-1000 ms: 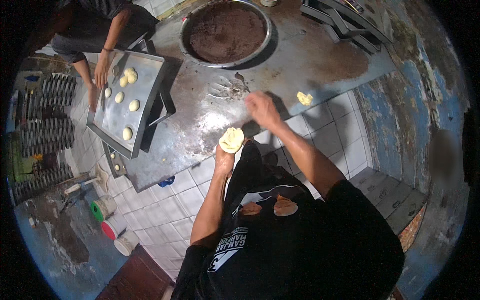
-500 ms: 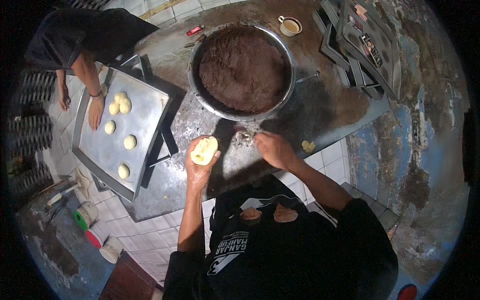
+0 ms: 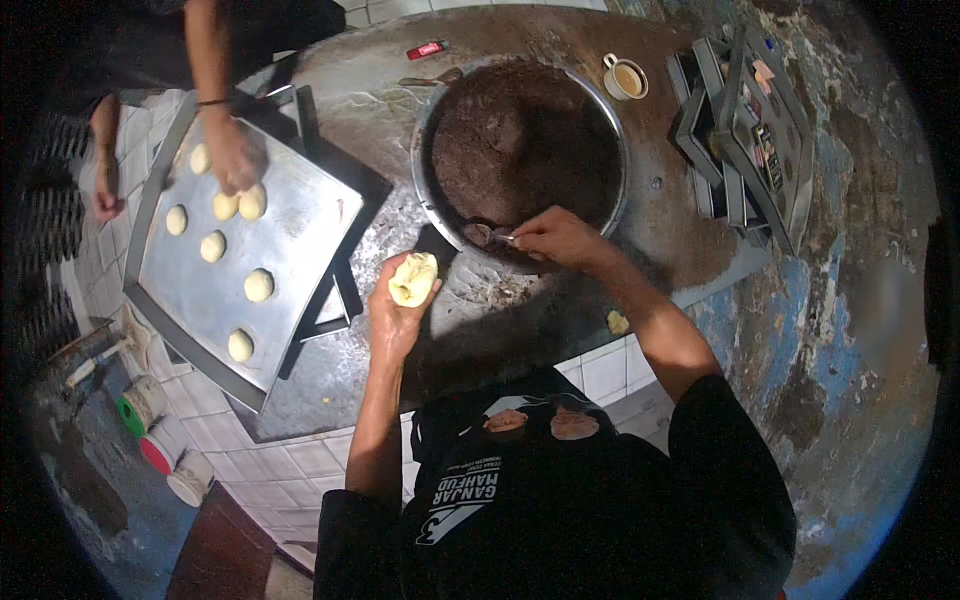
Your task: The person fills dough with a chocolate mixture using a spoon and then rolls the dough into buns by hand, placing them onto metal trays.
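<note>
My left hand (image 3: 393, 318) is closed around a hollowed piece of pale yellow dough (image 3: 413, 278), its opening facing up. In my right hand (image 3: 560, 240) is a metal spoon (image 3: 480, 235), whose bowl rests at the near edge of a dark brown crumbly filling (image 3: 500, 140). That filling takes up most of a wide round metal basin (image 3: 421, 180) on the table. A small scrap of yellow dough (image 3: 617, 322) lies near the table's front edge, to the right, below my right forearm.
On the left, a metal baking tray (image 3: 310, 215) bears several dough balls (image 3: 259, 285); a co-worker's hand (image 3: 228, 155) reaches over it. Beyond the basin are a cup of drink (image 3: 627, 80) and a red lighter (image 3: 425, 50). Metal trays (image 3: 735, 140) are stacked at right.
My right hand has moved to the basin and now grips the spoon in the filling. The dough stays in my left hand. The co-worker's hand has shifted across the tray, and more dough balls show there.
</note>
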### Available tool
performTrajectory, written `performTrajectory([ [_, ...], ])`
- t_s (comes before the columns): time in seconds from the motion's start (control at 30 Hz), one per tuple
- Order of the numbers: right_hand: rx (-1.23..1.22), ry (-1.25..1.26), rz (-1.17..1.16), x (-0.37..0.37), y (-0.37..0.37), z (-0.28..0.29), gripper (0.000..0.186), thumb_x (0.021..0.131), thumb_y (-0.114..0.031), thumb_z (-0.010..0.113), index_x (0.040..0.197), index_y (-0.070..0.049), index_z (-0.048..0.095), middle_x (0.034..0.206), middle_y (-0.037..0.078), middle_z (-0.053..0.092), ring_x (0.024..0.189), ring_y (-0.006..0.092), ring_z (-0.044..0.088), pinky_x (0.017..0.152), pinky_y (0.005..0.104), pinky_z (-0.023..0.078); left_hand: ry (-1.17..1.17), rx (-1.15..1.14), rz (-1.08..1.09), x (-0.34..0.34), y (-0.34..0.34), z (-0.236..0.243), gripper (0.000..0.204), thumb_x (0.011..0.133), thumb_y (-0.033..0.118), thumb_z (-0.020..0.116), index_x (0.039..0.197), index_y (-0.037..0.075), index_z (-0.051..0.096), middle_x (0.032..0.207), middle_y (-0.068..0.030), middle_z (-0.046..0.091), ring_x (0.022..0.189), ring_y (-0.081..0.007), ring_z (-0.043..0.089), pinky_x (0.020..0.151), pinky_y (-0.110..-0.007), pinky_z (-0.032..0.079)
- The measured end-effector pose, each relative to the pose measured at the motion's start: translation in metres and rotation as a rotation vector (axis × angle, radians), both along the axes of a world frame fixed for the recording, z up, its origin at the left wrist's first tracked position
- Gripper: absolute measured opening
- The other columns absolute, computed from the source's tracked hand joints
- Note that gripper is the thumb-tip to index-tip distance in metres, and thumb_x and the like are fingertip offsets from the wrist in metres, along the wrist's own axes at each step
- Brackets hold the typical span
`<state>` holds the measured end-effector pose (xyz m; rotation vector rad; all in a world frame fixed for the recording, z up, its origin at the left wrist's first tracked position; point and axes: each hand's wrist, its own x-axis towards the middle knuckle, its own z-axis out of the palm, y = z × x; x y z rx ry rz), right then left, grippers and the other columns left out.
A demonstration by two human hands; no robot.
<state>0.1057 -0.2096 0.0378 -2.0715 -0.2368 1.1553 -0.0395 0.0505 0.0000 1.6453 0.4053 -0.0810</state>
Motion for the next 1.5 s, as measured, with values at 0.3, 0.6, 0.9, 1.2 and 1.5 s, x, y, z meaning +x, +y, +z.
performTrajectory([
  [0.3,-0.002,-1.128,0.114,-0.122,0.028,0.012,0.030,0.093,-0.008,0.065,0.121,0.001,0.066,0.083,0.011,0.064,0.067,0.0209,0.065,0.060,0.0327,0.053,-0.279,0.235,0.102,0.023,-0.067,0.001,0.053,0.090,0.017,0.074,0.131,0.003,0.043,0.106,-0.0196,0.069,0.098,-0.0354,0.070,0.083,-0.042,0.054],
  [0.6,0.160,-0.970,0.001,-0.211,-0.052,-0.041,0.035,0.089,-0.013,0.068,0.122,-0.003,0.064,0.103,0.016,0.065,0.088,0.0331,0.068,0.079,0.0361,0.055,-0.053,0.045,0.075,-0.049,-0.062,-0.060,0.051,0.086,0.000,0.065,0.135,0.008,0.050,0.115,-0.0069,0.065,0.106,-0.0203,0.063,0.087,-0.034,0.049],
  [0.9,0.156,-0.652,0.072,-0.243,-0.052,0.053,0.054,0.093,-0.002,0.059,0.145,-0.002,0.043,0.113,0.014,0.069,0.101,0.0178,0.066,0.090,0.0304,0.052,-0.242,-0.215,-0.107,-0.137,-0.170,0.025,0.065,0.079,0.004,0.082,0.131,0.007,0.044,0.113,-0.0031,0.058,0.104,-0.0146,0.057,0.092,-0.030,0.048],
  [1.2,0.547,-0.914,-0.182,-0.305,-0.093,0.056,0.039,0.088,0.002,0.058,0.127,-0.003,0.060,0.129,0.017,0.064,0.120,0.0349,0.059,0.105,0.0438,0.043,-0.055,-0.823,-0.087,-0.187,-0.201,0.078,0.052,0.082,0.008,0.080,0.127,0.009,0.054,0.112,-0.0014,0.062,0.101,-0.0136,0.060,0.085,-0.029,0.048],
  [1.5,0.761,-0.450,-0.675,-0.333,-0.097,0.049,0.055,0.088,-0.007,0.072,0.135,-0.003,0.043,0.105,0.008,0.068,0.103,0.0180,0.060,0.092,0.0365,0.048,-0.259,0.002,-0.018,-0.220,-0.224,0.130,0.036,0.104,0.029,0.056,0.127,0.002,0.064,0.106,-0.0055,0.069,0.091,-0.0125,0.059,0.083,-0.026,0.045],
])
